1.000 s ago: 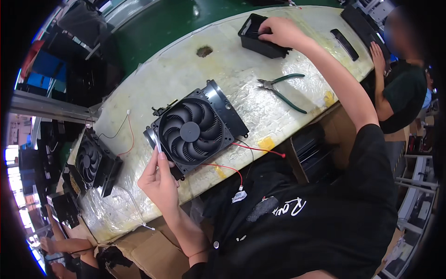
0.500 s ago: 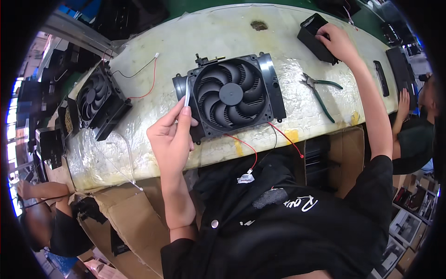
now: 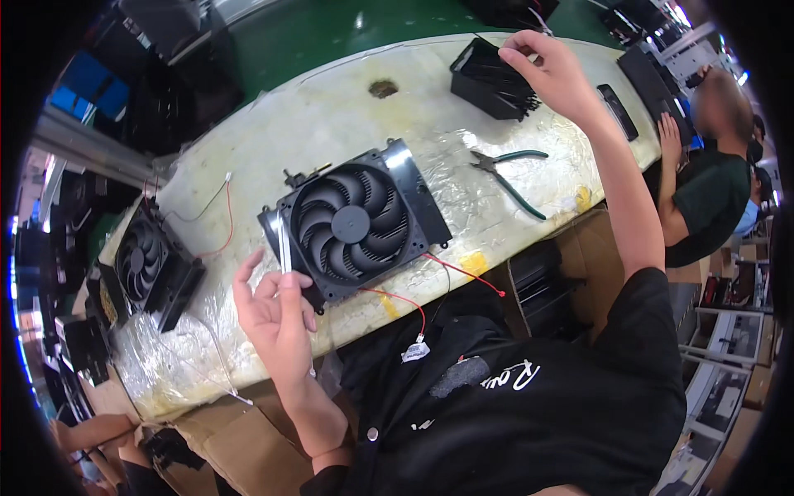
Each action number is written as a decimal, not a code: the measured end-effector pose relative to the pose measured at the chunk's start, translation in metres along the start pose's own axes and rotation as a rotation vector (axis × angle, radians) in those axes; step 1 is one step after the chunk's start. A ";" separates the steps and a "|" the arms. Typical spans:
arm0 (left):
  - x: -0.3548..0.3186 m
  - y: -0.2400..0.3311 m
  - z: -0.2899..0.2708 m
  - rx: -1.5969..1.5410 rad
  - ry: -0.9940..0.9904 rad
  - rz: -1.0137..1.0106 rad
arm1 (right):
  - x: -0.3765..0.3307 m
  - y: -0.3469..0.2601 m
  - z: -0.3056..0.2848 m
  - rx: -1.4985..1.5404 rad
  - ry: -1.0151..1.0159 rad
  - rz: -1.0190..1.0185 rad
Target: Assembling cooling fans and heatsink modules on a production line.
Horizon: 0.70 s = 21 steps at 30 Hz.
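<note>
My left hand (image 3: 277, 318) is closed around a slim pale tool (image 3: 286, 248) that looks like tweezers, its index finger held loosely away. The tool's tip lies over the left edge of a black cooling fan (image 3: 350, 223) fixed on a black frame (image 3: 423, 198), with red and black leads hanging toward me. At the far right my right hand (image 3: 550, 74) is at the rim of a black bin (image 3: 488, 95) of thin dark pieces. Its thumb and index finger are pinched together; anything between them is too small to make out.
Green-handled pliers (image 3: 513, 178) lie right of the fan. A second fan unit (image 3: 142, 260) with loose wires stands at the left. A dark flat part (image 3: 618, 112) and a co-worker's hand (image 3: 672, 139) are at the far right. Cardboard boxes (image 3: 240, 438) stand below the table.
My right hand has lifted from inside the black bin to its rim. The left index finger has spread from the pale tool. The whole view has swung, tilting the table.
</note>
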<state>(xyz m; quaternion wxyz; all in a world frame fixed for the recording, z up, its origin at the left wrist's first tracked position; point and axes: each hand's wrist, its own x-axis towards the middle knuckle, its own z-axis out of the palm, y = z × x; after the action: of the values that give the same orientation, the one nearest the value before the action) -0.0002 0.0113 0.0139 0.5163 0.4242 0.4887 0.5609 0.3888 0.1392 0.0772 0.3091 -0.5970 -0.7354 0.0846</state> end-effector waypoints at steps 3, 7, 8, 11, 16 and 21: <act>0.000 -0.005 -0.001 0.041 -0.032 -0.034 | -0.020 -0.085 0.020 0.611 -0.238 0.157; 0.005 -0.001 -0.004 -0.081 -0.123 -0.020 | -0.032 -0.152 0.065 0.975 -0.757 0.377; 0.006 0.000 -0.009 -0.145 -0.206 -0.057 | -0.033 -0.161 0.075 1.009 -0.836 0.418; 0.005 0.001 -0.010 -0.165 -0.170 -0.053 | -0.036 -0.184 0.097 0.970 -0.954 0.335; 0.007 0.002 -0.013 -0.335 -0.097 -0.180 | -0.037 -0.195 0.110 1.070 -1.073 0.331; 0.007 -0.006 -0.018 -0.437 -0.103 -0.199 | -0.041 -0.170 0.117 1.636 -1.175 0.345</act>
<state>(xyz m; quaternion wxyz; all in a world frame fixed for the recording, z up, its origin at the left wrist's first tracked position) -0.0179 0.0165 0.0043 0.6729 0.2802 0.3681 0.5772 0.1874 0.0836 0.0533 0.1964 -0.1650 -0.3915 0.8837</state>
